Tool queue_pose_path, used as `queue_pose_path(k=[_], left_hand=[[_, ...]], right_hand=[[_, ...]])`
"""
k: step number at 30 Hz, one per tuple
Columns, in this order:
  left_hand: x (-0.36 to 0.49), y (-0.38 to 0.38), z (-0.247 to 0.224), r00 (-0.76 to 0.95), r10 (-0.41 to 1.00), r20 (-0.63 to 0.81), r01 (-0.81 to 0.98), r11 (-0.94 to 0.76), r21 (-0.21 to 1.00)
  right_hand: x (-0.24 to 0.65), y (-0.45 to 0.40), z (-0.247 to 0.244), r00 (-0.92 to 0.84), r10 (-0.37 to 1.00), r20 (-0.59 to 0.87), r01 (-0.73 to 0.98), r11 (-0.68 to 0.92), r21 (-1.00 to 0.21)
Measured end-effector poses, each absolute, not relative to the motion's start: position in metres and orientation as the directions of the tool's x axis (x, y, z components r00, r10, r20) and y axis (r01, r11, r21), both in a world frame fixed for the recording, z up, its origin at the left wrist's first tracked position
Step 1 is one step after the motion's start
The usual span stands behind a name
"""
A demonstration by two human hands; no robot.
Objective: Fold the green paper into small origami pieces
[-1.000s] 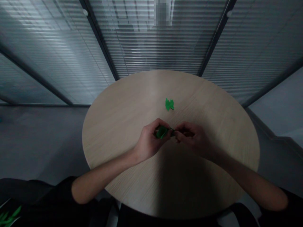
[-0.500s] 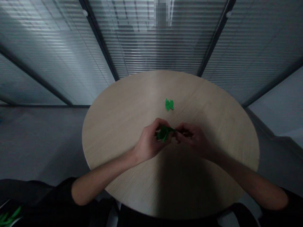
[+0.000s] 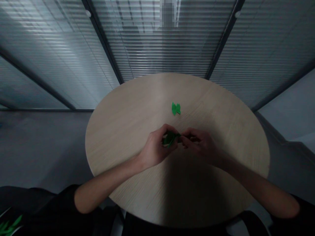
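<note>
Above the middle of the round table, my left hand (image 3: 157, 146) curls around a dark green folded piece (image 3: 168, 138) that looks like paper. Its flaps show between thumb and fingers. My right hand (image 3: 200, 142) pinches the pointed right end of the same piece, fingertips close against those of the left. Fingers cover much of it, so its full shape is hidden. Just beyond the hands a bright green, butterfly-shaped piece (image 3: 176, 108), also paper-like, lies flat on the wood.
The round wooden table (image 3: 118, 114) stands close to glass panels with blinds (image 3: 169, 55). A dark shadow falls across its near side. At the lower left corner, green strips (image 3: 11, 226) show beside a pale curved rim.
The right fingertips have shifted slightly left along the folded green piece, and less of its pointed end shows. Both arms and the piece on the table stay put.
</note>
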State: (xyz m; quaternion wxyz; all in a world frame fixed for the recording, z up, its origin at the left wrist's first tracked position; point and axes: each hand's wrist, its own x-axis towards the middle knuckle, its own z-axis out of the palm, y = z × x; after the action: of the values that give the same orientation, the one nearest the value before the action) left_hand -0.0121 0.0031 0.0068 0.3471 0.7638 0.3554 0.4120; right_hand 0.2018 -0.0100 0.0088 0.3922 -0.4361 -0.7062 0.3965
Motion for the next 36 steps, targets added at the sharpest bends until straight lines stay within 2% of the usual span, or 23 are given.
queue_pose_path(k=[11, 18, 20, 25, 27, 29, 31, 34, 36], left_hand=[[-0.014, 0.000, 0.005, 0.471, 0.799, 0.375, 0.196, -0.509, 0.838], [-0.013, -0.001, 0.005, 0.502, 0.766, 0.402, 0.175, -0.545, 0.820], [-0.013, -0.001, 0.006, 0.492, 0.743, 0.453, 0.181, -0.596, 0.782], [-0.012, 0.001, 0.008, 0.339, 0.624, 0.704, 0.355, -0.778, 0.519], [-0.012, 0.001, 0.009, 0.322, 0.590, 0.740, 0.372, -0.798, 0.475], [-0.012, 0.002, 0.011, 0.311, 0.598, 0.739, 0.337, -0.796, 0.502], [-0.012, 0.003, 0.014, 0.279, 0.673, 0.685, 0.277, -0.739, 0.614], [-0.011, 0.006, 0.017, 0.237, 0.840, 0.487, 0.136, -0.526, 0.840], [-0.009, 0.006, 0.018, 0.252, 0.899, 0.357, 0.025, -0.375, 0.927]], right_hand=[[0.202, -0.010, 0.011, -0.336, 0.906, 0.258, 0.382, 0.382, -0.842], [0.200, -0.013, 0.016, -0.322, 0.887, 0.332, 0.362, 0.439, -0.822], [0.200, -0.013, 0.014, -0.297, 0.901, 0.317, 0.363, 0.414, -0.835], [0.199, -0.010, 0.006, -0.210, 0.945, 0.249, 0.302, 0.305, -0.903], [0.198, -0.011, 0.005, -0.216, 0.951, 0.222, 0.255, 0.275, -0.927], [0.198, -0.012, 0.006, -0.254, 0.942, 0.218, 0.234, 0.278, -0.932], [0.199, -0.014, 0.009, -0.275, 0.930, 0.242, 0.231, 0.309, -0.923], [0.201, -0.015, 0.014, -0.208, 0.938, 0.279, 0.225, 0.323, -0.919], [0.202, -0.014, 0.016, -0.159, 0.943, 0.291, 0.201, 0.320, -0.926]])
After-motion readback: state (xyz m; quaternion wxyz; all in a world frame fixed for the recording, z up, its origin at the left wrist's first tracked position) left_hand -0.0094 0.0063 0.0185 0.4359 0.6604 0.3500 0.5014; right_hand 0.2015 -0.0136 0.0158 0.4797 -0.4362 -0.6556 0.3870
